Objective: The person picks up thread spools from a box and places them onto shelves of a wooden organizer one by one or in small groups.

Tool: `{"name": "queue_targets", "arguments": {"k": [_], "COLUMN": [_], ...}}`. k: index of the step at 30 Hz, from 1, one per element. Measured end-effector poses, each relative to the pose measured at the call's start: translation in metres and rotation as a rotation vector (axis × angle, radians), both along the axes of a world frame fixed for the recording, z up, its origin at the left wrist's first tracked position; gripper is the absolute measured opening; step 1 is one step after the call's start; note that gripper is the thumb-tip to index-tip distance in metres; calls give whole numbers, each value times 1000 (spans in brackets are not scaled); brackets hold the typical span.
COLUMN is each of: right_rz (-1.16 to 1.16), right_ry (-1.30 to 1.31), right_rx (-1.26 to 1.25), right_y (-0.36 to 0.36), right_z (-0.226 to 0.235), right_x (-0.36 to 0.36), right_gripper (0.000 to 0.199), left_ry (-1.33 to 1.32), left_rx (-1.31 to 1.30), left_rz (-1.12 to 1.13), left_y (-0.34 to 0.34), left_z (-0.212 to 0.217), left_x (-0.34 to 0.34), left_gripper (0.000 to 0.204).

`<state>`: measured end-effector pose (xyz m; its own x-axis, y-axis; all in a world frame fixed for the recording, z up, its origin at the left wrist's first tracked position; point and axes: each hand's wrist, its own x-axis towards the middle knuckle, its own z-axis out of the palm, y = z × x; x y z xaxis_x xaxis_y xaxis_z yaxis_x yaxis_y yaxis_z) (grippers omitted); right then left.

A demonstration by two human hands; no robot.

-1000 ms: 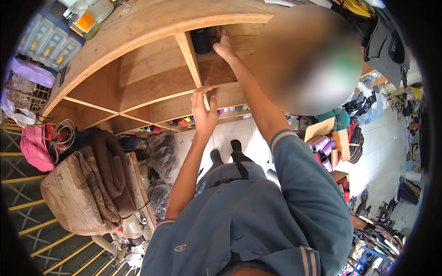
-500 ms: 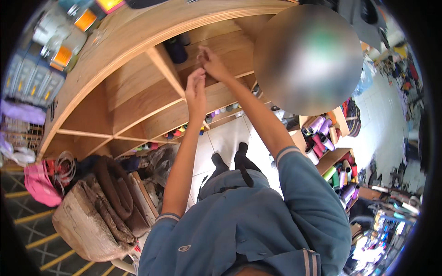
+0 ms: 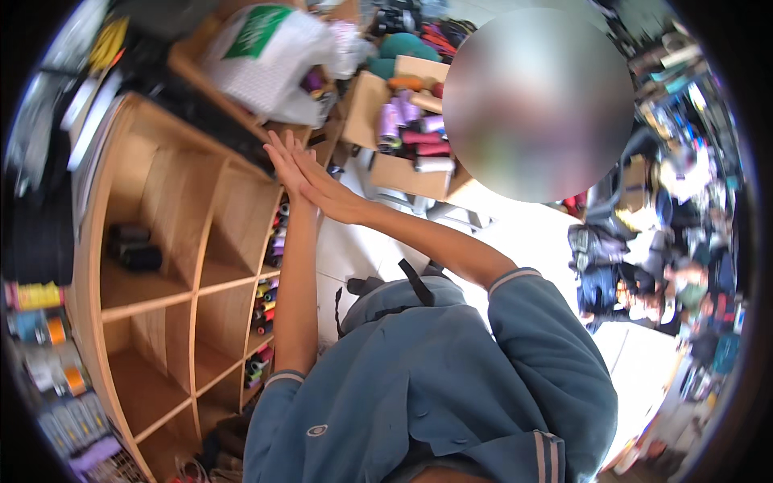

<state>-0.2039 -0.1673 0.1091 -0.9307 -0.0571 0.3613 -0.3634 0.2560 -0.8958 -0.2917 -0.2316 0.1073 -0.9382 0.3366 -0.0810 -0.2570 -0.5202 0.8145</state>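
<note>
Two bare, flat hands meet just beside the right-hand end of the brown plywood shelf unit with open square compartments (image 3: 149, 306): the left hand (image 3: 287, 172) and the right hand (image 3: 333, 195) are laid palm to palm, fingers straight and close together. Neither is curled around anything; whether something thin lies between the palms, I cannot tell.

In the top row of the shelf unit, in the compartment nearest that same end, black thread cones (image 3: 138, 249) sit well apart from the hands. Small spools of many colours (image 3: 264, 308) fill part of its lowest row. Paper sheets in a stack (image 3: 94, 145) lie on its top board.

Past the right-hand end of the shelf unit lies a white plastic bag with a green patch (image 3: 266, 68). Farther out from its front, near the hands, stands an open brown cardboard box (image 3: 365, 113) holding purple thread cones (image 3: 390, 121) and dark red thread cones (image 3: 424, 138). White floor tiles (image 3: 332, 262) spread before the shelf unit, below the hands.
</note>
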Motion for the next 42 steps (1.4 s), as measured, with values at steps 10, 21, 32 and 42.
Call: {"name": "queue_targets", "arguments": {"k": [10,21,32,42], "right_rz": [-615,-1246,-1284,-925], "right_ry": [-90,-389,-803,-421], "right_rx": [111,627,482,-622], "right_y": [225,389,446,447], "right_z": [-81,-105,-112,-71], "right_x": [200,289,261,301], "right_gripper": [57,68,55,52], "left_ry": [11,1928,2003,-45], "left_rx": [-264,-954,-941,-189], "left_rz": [-599,-500,-752,-874], "left_y": [240,374,421,439], "left_z": [-67,-93,-91,-76], "left_x": [139,184,141,192], "left_gripper": [73,53,40,38]}}
